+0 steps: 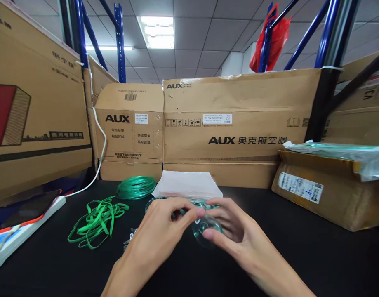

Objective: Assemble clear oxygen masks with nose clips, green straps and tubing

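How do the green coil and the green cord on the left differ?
Layout: the green coil is wound in a neat ring; the green cord lies in a loose tangle.
Surface: the coil looks glossy and see-through, the cord flat and opaque.
Place: the coil sits farther back, the cord nearer the camera.
Shared: both are green, lie on the black tabletop, and neither is held.

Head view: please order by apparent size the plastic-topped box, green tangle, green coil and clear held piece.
1. Plastic-topped box
2. Green tangle
3. Green coil and clear held piece: too close to rank; right hand partly hides the piece.
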The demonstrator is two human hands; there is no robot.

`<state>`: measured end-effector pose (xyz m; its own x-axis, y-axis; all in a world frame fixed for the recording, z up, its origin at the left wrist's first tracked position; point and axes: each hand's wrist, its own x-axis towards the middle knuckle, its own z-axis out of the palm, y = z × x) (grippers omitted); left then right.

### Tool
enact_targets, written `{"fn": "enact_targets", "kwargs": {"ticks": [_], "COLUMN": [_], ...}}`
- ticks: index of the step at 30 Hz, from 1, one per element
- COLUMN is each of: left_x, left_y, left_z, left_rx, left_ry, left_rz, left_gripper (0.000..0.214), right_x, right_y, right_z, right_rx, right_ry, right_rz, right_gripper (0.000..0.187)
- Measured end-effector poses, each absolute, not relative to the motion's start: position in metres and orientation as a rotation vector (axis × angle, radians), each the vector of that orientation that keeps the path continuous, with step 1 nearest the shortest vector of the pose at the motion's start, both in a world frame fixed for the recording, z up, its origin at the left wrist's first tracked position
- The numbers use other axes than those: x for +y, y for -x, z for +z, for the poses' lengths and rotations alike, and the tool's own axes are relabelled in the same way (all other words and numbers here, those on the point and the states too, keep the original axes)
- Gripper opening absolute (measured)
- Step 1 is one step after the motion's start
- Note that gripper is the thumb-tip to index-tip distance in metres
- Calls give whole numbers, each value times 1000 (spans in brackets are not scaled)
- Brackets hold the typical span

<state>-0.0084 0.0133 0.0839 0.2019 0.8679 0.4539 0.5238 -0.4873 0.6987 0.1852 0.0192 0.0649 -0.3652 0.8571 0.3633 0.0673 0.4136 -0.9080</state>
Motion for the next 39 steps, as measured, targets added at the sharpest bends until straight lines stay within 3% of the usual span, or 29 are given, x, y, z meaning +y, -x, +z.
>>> {"fn": "enact_targets", "kwargs": {"ticks": [5,12,27,32,39], "left_x": [10,7,-1,-2,-1], "left_y": [10,10,9,16,25], "left_z": [84,84,88,89,86], "left_rx": [1195,1170,1254,1198,1171], "left_ry": [-2154,-2089,-2065,-2124,-2176], "left_rz": [1145,1092,984,918,913], "left_gripper": [27,29,39,21,13], "right_x": [15,13,15,16,10], "right_y": [-188,-189,-187,-193,-197], "right_z": [74,74,69,68,76], "right_rx": [-1804,-1761,-1721,-1729,-1753], "right_ry": [833,801,797,784,804], "right_rz": [1078,1124,1069,1065,1004], "right_gripper": [23,15,22,20,20]}}
